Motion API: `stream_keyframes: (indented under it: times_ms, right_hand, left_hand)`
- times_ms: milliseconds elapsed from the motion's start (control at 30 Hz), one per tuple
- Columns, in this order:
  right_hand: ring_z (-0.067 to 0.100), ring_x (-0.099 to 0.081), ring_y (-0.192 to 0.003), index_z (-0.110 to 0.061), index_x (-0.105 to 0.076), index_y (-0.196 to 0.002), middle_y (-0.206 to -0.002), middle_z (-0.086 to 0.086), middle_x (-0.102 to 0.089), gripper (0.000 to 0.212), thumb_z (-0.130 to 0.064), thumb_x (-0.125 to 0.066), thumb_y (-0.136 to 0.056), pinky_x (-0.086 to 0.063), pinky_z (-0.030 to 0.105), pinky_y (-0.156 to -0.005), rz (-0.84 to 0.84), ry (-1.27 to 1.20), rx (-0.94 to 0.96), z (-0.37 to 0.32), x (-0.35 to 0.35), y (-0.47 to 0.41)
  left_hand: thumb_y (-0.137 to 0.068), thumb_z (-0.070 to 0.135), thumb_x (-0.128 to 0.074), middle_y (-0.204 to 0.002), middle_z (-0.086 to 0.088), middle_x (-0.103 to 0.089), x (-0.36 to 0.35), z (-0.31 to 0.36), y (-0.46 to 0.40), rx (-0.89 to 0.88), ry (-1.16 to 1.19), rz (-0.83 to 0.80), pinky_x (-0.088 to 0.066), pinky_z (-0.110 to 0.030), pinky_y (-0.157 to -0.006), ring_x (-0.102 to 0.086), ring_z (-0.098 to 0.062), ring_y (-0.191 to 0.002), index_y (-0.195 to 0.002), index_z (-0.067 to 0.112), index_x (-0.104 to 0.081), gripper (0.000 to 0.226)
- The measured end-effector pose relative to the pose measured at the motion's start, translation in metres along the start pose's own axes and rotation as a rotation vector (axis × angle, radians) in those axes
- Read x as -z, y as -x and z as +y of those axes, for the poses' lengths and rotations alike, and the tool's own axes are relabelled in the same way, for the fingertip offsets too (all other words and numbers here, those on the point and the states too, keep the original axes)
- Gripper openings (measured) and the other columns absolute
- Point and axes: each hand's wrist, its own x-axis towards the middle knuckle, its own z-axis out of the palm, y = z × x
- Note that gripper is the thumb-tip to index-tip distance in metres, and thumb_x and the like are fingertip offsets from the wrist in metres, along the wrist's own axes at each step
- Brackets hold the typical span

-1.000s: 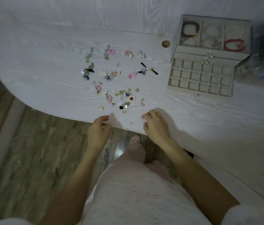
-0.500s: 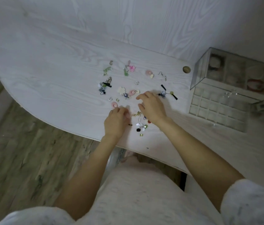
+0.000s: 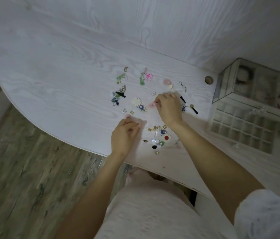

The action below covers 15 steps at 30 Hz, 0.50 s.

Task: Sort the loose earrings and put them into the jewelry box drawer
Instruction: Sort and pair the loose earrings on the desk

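Note:
Several loose earrings [image 3: 158, 138] lie scattered across the white table [image 3: 58, 80]. My right hand [image 3: 170, 109] rests in the middle of the scatter, thumb and forefinger pinched on a small pink earring [image 3: 151, 105]. Closer to the table's front edge, my left hand [image 3: 123, 135] has its fingers curled together; whether anything is between them is hidden. Another pink earring [image 3: 127, 116] lies just beyond its fingertips. At the right stands the glass jewelry box [image 3: 222, 87] with its gridded drawer [image 3: 242, 131] pulled out, the cells looking bare.
A round brass grommet [image 3: 209, 80] sits in the tabletop left of the box. The table's curved front edge [image 3: 77, 145] drops to a wooden floor [image 3: 24, 178]. A white wall [image 3: 170, 23] backs the table. Black stick earrings [image 3: 194, 110] lie right of my right hand.
Both hands moved from the table's front edge into the earring scatter. The right hand reached further forward and pinched a pink earring; the left hand curled shut near another.

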Motion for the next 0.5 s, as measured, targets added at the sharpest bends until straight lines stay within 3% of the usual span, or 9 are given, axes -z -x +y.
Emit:
stream_keyframes:
  times_ms: [67, 133, 233, 367, 500]
  right_hand:
    - [0.022, -0.056, -0.088, -0.008, -0.061, -0.093, -0.094, 0.006, -0.065, 0.011, -0.016, -0.054, -0.091, -0.046, 0.036, -0.078, 0.031, -0.123, -0.071, 0.003, 0.007, 0.009]
    - [0.013, -0.055, -0.077, -0.009, -0.058, -0.091, -0.091, 0.0, -0.064, 0.008, -0.015, -0.055, -0.09, -0.045, 0.029, -0.065, 0.045, -0.267, -0.174, 0.007, 0.016, 0.022]
    - [0.009, -0.055, -0.075, -0.013, -0.058, -0.093, -0.087, -0.009, -0.058, 0.01, -0.022, -0.059, -0.088, -0.043, 0.024, -0.065, 0.074, -0.39, -0.301, 0.019, 0.029, 0.056]
    - [0.01, -0.052, -0.066, -0.014, -0.057, -0.084, -0.077, -0.004, -0.058, 0.013, -0.025, -0.062, -0.086, -0.039, 0.025, -0.06, 0.162, -0.432, -0.453, 0.056, 0.031, 0.12]
    - [0.016, -0.054, -0.071, -0.015, -0.057, -0.082, -0.082, 0.003, -0.059, 0.023, -0.037, -0.061, -0.087, -0.04, 0.027, -0.062, 0.211, -0.394, -0.677, 0.1, 0.027, 0.174]
  left_hand:
    - [-0.09, 0.033, -0.058, -0.098, 0.011, -0.059, 0.002, 0.004, -0.002, 0.037, 0.124, 0.017, -0.044, -0.018, -0.065, -0.056, -0.003, -0.072, -0.091, 0.023, -0.07, 0.015]
    - [-0.095, 0.03, -0.051, -0.09, 0.007, -0.062, 0.007, 0.009, 0.0, 0.073, 0.219, 0.026, -0.047, -0.016, -0.065, -0.06, -0.008, -0.076, -0.088, 0.023, -0.064, 0.016]
    - [-0.099, 0.028, -0.039, -0.087, 0.007, -0.067, 0.011, 0.018, 0.005, 0.141, 0.361, 0.028, -0.053, -0.019, -0.067, -0.066, -0.006, -0.081, -0.092, 0.015, -0.058, 0.024]
    - [-0.1, 0.028, -0.038, -0.088, 0.002, -0.068, 0.008, 0.035, 0.008, 0.122, 0.393, 0.049, -0.054, -0.03, -0.076, -0.067, -0.005, -0.078, -0.092, 0.012, -0.057, 0.026]
    - [-0.096, 0.03, -0.047, -0.078, 0.005, -0.07, -0.025, 0.076, 0.01, -0.083, 0.237, -0.165, -0.052, -0.024, -0.067, -0.065, -0.004, -0.071, -0.087, 0.021, -0.061, 0.02]
